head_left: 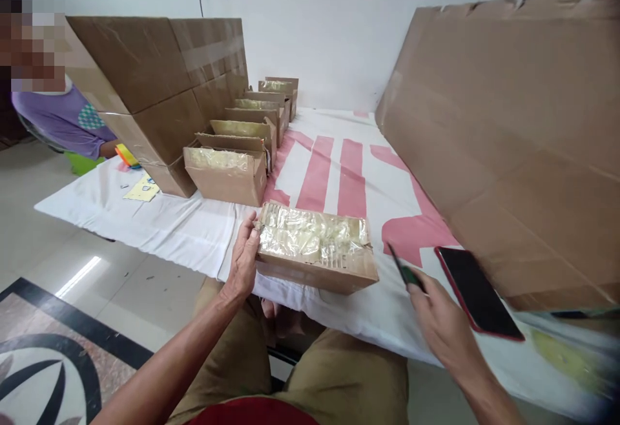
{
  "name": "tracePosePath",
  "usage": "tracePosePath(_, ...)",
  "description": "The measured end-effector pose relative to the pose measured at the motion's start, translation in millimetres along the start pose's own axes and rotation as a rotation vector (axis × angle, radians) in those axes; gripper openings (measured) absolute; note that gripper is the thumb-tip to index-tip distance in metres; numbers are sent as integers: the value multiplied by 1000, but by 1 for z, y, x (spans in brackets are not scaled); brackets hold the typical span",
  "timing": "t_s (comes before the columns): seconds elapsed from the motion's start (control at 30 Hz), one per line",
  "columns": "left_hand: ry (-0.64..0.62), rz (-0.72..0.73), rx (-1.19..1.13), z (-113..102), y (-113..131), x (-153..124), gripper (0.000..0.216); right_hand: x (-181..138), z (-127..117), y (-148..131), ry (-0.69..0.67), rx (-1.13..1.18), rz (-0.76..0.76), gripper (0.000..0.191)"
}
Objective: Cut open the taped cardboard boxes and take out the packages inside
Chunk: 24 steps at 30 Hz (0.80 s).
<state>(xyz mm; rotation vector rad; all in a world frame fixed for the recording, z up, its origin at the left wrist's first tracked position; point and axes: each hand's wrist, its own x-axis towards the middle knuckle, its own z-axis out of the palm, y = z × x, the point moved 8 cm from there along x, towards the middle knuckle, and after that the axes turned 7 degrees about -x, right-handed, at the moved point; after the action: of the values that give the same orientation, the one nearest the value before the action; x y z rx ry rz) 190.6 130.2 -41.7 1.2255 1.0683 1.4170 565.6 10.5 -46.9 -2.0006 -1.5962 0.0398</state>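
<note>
A small cardboard box [314, 270] lies at the table's front edge, its top covered with shiny, crinkled clear tape. My left hand [245, 257] holds the box by its left end, thumb near the top edge and fingers along the side. To the right of the box and apart from it, my right hand [438, 312] is closed round a knife [409, 274] with a green handle. Its dark, narrow blade points up and left, toward the far side of the table. Part of the handle is hidden in my fingers.
A phone [479, 292] lies beside my right hand. Large cardboard [508, 141] stands at the right. Several open small boxes [225, 176] line the left, beside stacked cartons [159, 89]. A person in a purple top [62, 118] sits beyond. White-and-pink cloth [353, 176] covers the table.
</note>
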Motion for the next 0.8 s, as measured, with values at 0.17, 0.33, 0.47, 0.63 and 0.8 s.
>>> tracePosePath(0.17,-47,75,-106,-3,-4,18,60,4,-53,13,-78,243,291,46)
tracePosePath(0.33,-342,179,-72,12,16,33,66,45,-68,-86,-211,131,-123,46)
tracePosePath(0.47,-435,225,-6,18,18,34,55,68,-45,-168,-349,7,-453,41)
tracePosePath(0.63,-376,326,-12,20,16,32,58,83,-10,-222,-424,-118,-720,39)
tracePosePath(0.8,-366,354,-14,21,17,32,62,92,16,-246,-458,-228,-842,39)
